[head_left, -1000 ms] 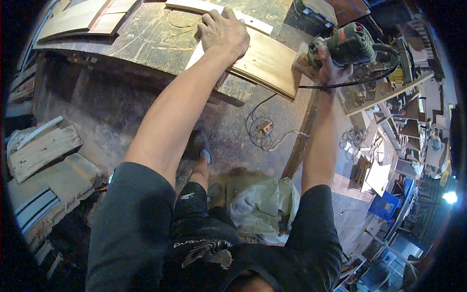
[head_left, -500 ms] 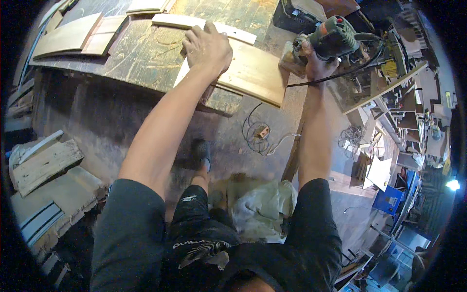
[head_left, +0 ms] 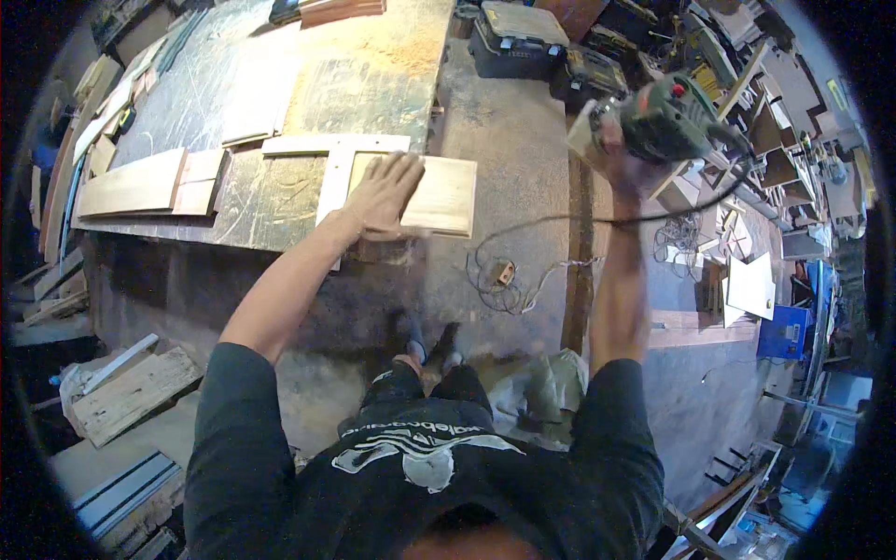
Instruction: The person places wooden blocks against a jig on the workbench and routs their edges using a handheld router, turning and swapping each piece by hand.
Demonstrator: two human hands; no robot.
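A pale wooden board [head_left: 446, 198] lies at the bench's right corner, its right end jutting past the edge. My left hand [head_left: 381, 198] rests on it with the fingers stretched out flat. Light wood strips [head_left: 322, 145] form a corner along the board's far and left sides. Off to the right, my right hand [head_left: 633, 173] grips a green corded router [head_left: 665, 119], held up in the air apart from the board. A pale base plate [head_left: 586, 135] shows on the router's left side. Motion blurs the right hand a little.
More boards [head_left: 131, 187] lie on the bench [head_left: 364, 84] at left. The black power cord [head_left: 551, 219] loops from the router toward a socket block [head_left: 505, 273] on the floor. Toolboxes [head_left: 518, 42] stand beyond the bench. Scrap wood [head_left: 135, 397] is piled at lower left.
The router in my right hand has moved away from the board's right end, out to the right. My left hand has flattened on the board. The whole view has shifted.
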